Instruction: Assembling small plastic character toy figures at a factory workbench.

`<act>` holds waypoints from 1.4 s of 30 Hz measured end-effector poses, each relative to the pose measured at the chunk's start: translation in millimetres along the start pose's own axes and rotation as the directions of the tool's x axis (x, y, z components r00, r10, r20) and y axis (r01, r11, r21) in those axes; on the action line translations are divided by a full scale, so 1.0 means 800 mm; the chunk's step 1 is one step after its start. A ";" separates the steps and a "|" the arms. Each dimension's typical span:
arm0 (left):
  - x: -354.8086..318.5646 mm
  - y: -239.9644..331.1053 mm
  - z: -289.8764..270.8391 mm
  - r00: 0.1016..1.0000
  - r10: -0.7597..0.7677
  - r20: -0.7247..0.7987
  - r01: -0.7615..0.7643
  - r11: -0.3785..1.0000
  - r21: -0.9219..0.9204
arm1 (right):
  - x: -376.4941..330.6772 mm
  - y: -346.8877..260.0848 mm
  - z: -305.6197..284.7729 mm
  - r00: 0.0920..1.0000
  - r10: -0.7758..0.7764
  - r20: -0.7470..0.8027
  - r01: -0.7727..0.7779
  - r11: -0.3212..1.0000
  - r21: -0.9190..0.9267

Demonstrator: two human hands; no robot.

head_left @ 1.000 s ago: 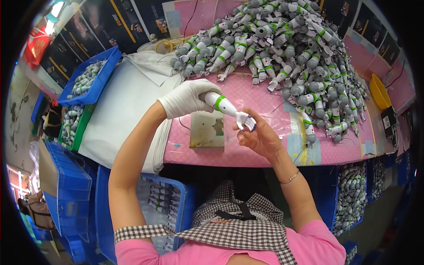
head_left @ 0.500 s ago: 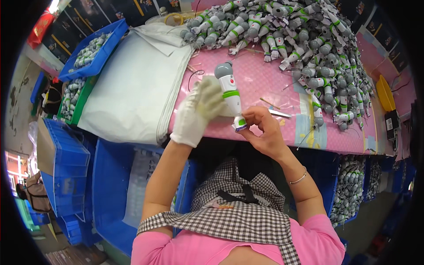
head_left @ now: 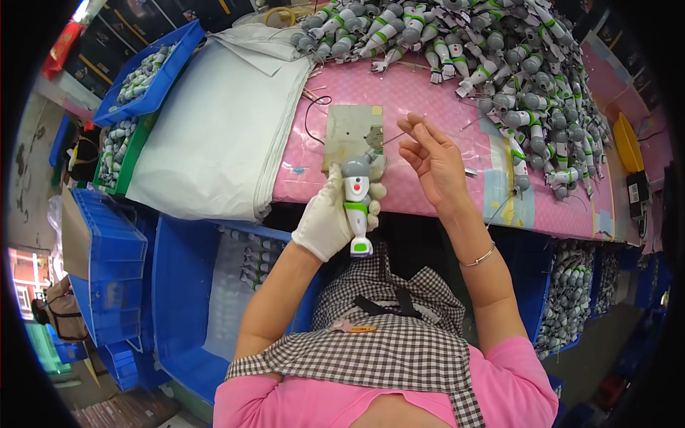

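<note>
My gloved left hand [head_left: 330,217] is wrapped round a toy arm [head_left: 357,187], white and grey with a green band and a red dot. The arm stands upright in the picture, grey shoulder ball away from me and its small hand end toward me. My bare right hand [head_left: 437,164] is raised to the right of it. Its fingertips pinch a thin grey cord [head_left: 392,139], which runs to the shoulder end of the toy arm. Just beyond the toy arm a greyish metal plate [head_left: 346,128] lies on the pink table cover [head_left: 428,100].
Similar toy arms form a large heap [head_left: 528,93] at the back right. White sheets [head_left: 221,121] cover the table's left part. Parts fill a blue tray [head_left: 168,82] at the far left. Blue bins [head_left: 178,285] stand below the table edge. A yellow basin [head_left: 626,148] is far right.
The toy arm has passed from my right hand to my left and now sits lower. My right hand has moved up and pinches the cord. The metal plate has come into sight.
</note>
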State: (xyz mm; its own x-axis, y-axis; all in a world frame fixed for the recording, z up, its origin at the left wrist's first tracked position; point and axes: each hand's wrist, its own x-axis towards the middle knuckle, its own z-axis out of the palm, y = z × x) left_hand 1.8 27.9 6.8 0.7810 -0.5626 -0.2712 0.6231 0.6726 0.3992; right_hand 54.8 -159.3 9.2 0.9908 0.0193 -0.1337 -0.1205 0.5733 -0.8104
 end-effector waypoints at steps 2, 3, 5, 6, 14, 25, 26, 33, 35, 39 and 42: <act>-0.005 -0.002 -0.002 0.999 -0.012 -0.030 0.013 0.999 0.042 | 0.001 -0.001 0.000 0.999 -0.025 -0.030 0.028 0.996 0.081; -0.008 -0.001 -0.003 0.999 -0.013 -0.038 0.014 0.999 0.037 | -0.004 -0.001 0.001 1.000 -0.001 0.002 0.000 0.996 0.087; -0.011 0.000 -0.005 0.997 -0.076 -0.012 0.075 0.996 -0.047 | -0.007 -0.006 0.002 0.999 0.034 0.032 -0.036 0.995 0.093; -0.012 0.000 -0.004 0.995 -0.095 -0.022 0.094 0.993 -0.067 | -0.007 -0.011 0.002 0.996 0.085 0.041 -0.088 0.993 0.077; -0.018 -0.028 0.009 0.978 0.028 -0.208 0.145 0.629 0.764 | 0.020 0.012 -0.027 0.950 -0.162 0.266 0.302 0.688 -0.660; 0.005 0.001 0.015 0.918 0.336 -0.210 -0.162 0.802 0.576 | 0.036 0.001 -0.016 0.835 -0.261 0.485 0.546 0.273 -0.792; 0.007 0.007 0.009 0.940 0.279 -0.196 -0.111 0.795 0.597 | 0.037 -0.001 -0.015 0.818 -0.258 0.515 0.569 0.224 -0.792; 0.011 0.019 0.025 0.957 0.185 -0.224 -0.056 0.874 0.483 | 0.046 -0.013 -0.011 0.823 -0.195 0.534 0.565 0.173 -0.807; 0.011 0.019 0.022 0.954 0.200 -0.222 -0.069 0.872 0.485 | 0.049 -0.019 -0.006 0.879 0.010 0.477 0.462 0.237 -0.855; 0.014 0.020 0.024 0.959 0.214 -0.189 -0.101 0.873 0.477 | 0.059 -0.006 -0.014 0.897 0.087 0.434 0.358 0.435 -0.827; 0.012 0.020 0.019 0.960 0.226 -0.164 -0.129 0.880 0.456 | 0.059 -0.011 -0.007 0.896 0.372 0.243 -0.054 0.634 -0.772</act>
State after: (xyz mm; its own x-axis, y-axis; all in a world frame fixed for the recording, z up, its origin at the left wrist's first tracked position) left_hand 18.4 25.9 24.1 0.8976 -0.3096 -0.3138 0.4285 0.4455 0.7861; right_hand 101.8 -167.9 6.5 0.8578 0.4293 -0.2827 -0.1770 -0.2697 -0.9465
